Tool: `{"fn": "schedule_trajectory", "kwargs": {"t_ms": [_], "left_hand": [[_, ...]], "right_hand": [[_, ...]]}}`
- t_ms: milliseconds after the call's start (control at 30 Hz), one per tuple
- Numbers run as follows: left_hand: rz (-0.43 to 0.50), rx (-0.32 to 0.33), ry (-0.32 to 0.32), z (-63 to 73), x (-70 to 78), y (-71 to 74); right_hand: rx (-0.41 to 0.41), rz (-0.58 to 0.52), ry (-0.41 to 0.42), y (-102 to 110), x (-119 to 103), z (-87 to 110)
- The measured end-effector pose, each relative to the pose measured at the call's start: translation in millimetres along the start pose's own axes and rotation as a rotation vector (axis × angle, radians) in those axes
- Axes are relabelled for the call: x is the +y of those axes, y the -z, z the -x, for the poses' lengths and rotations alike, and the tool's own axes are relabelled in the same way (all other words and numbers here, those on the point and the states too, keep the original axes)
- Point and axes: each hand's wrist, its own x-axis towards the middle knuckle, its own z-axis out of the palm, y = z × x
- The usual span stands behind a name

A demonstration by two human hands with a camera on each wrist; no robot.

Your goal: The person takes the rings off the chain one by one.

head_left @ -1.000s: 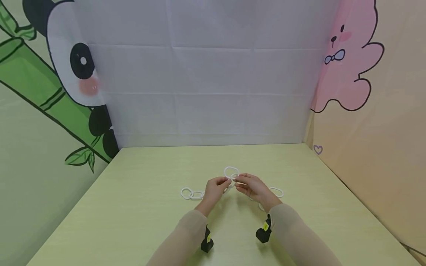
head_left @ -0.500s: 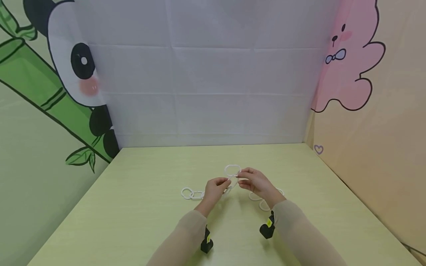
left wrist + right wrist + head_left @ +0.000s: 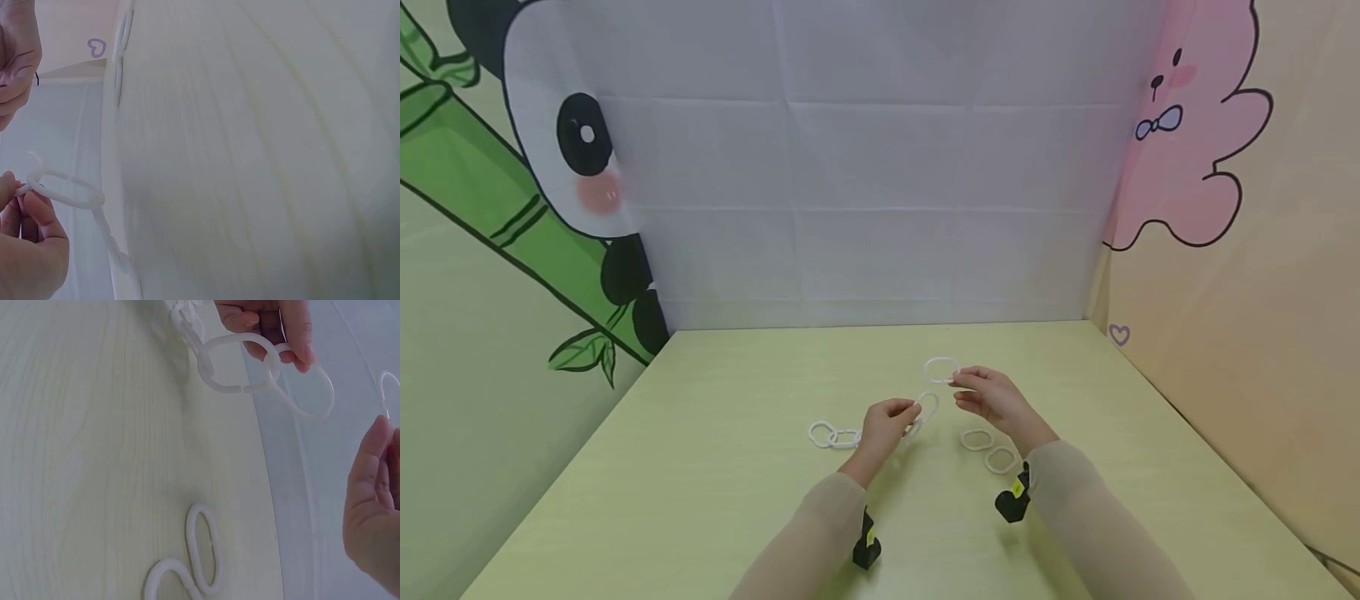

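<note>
Links (image 3: 224, 389), smooth white ovals

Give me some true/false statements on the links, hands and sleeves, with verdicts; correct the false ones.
1. The left hand grips the white chain. True.
2. The right hand is empty. False: it pinches a white oval link.
3. The white oval link is hooked into the white chain. False: the head view shows a gap between them.
4. At least two more links lie on the table. True.
5. Both sleeves are black. False: they are beige.
</note>
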Motion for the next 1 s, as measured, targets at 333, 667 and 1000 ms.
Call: {"fn": "schedule_trajectory", "kwargs": {"t_ms": [333,667,1000], "left_hand": [[0.009,-0.026,-0.017,9.1,13.3,3.5],[0.009,-0.017,-0.004,3.0,2.0,2.5],[0.013,-0.032,-0.072,7.9,2.7,7.1]], "right_hand": [[0.024,-0.011,0.009,9,-4,-1.1],[0.082,0.032,0.003,20,-4,-2.0],[0.171,0.127,0.002,29,-1,-2.0]]}}
